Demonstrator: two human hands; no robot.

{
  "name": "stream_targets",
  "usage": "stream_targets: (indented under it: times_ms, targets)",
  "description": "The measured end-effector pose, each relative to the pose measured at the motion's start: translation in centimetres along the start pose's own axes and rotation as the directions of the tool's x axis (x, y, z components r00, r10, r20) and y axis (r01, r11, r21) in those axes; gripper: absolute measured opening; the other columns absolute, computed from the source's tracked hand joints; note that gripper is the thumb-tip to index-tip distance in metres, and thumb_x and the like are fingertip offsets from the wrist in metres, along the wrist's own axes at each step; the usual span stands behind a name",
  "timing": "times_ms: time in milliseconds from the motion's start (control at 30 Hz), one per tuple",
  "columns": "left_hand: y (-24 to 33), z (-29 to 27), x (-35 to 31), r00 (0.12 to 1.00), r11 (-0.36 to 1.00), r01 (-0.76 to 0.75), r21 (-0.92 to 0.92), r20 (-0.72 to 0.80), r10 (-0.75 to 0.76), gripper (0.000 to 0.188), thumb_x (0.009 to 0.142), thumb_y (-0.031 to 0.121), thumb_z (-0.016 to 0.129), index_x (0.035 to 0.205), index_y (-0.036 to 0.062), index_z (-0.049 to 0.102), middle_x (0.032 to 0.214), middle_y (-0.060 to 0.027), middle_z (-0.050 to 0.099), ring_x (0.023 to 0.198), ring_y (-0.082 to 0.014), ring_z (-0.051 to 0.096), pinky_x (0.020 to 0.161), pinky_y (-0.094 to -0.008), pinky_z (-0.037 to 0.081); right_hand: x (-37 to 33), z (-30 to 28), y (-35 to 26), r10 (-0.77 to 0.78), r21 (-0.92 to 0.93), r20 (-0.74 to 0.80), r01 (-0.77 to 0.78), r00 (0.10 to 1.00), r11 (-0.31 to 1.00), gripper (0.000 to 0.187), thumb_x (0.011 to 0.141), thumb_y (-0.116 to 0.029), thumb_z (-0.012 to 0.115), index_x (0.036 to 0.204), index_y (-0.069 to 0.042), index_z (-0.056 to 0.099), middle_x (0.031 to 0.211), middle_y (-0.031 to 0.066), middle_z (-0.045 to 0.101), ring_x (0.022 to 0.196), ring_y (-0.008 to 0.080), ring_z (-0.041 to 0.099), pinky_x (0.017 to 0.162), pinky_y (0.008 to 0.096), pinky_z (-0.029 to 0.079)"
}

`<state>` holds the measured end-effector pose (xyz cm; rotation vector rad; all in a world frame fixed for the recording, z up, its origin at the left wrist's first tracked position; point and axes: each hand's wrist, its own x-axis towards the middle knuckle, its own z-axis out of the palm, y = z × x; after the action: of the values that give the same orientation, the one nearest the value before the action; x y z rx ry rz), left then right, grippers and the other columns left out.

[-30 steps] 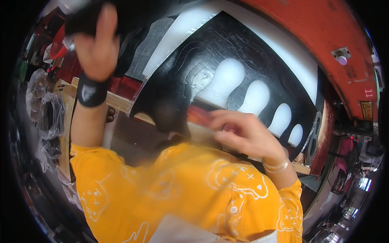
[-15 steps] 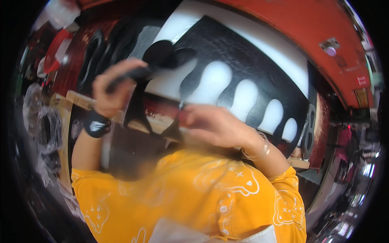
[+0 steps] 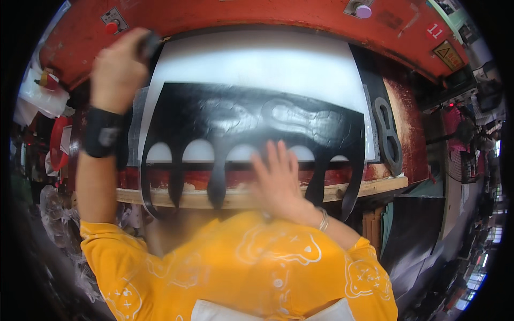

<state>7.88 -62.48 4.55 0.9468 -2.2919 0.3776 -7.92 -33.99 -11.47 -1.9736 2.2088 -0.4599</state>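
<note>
Sheet [image 3: 182, 112], mid-frame: hold flat with spread, ungripping right hand [image 3: 281, 184]; left hand [image 3: 115, 75], upper left, grasps dark object [image 3: 150, 45].

Left hand [image 3: 119, 75] blurred, 10 o'clock; dark object [image 3: 151, 45] there indistinct. Right hand [image 3: 281, 184] partly hides black sheet [image 3: 182, 115]. Red machine [image 3: 214, 16] cut off, 12 o'clock.

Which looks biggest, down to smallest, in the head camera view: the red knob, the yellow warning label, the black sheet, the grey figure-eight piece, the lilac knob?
1. Black sheet
2. Grey figure-eight piece
3. Yellow warning label
Last, unranked: red knob and lilac knob, which look much alike.
</note>
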Motion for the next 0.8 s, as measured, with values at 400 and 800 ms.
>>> stream_targets:
  times_ms: [400,800]
  targets:
    - [13.9,4.8,-13.1,0.843,0.981,0.022,-0.195,0.531,0.087,0.069,0.071,0.030,0.080,0.129,0.0051,0.053,0.123,-0.0104,0.057,0.111,-0.0285,0.054,0.090,-0.0407,0.048,5.1,-9.1,16.6,-0.005,0.130,-0.364,0.056,0.931,0.990,0.033,0.083,-0.021,0.068,0.112,-0.005,0.065,0.120,0.0188,0.062,0.117,0.0367,0.055,0.102,0.0423,0.041]
    - [12.8,3.5,-16.6,0.832,0.982,-0.122,-0.142,0.525,0.179,0.077,0.067,0.014,0.076,0.138,0.0108,0.047,0.136,-0.0113,0.049,0.131,-0.0327,0.043,0.106,-0.0470,0.035,2.0,-3.5,17.1,0.161,-0.008,-0.357,-0.176,0.920,0.984,0.037,0.083,-0.029,0.068,0.115,-0.011,0.064,0.134,0.0145,0.052,0.130,0.0368,0.040,0.109,0.0507,0.023]
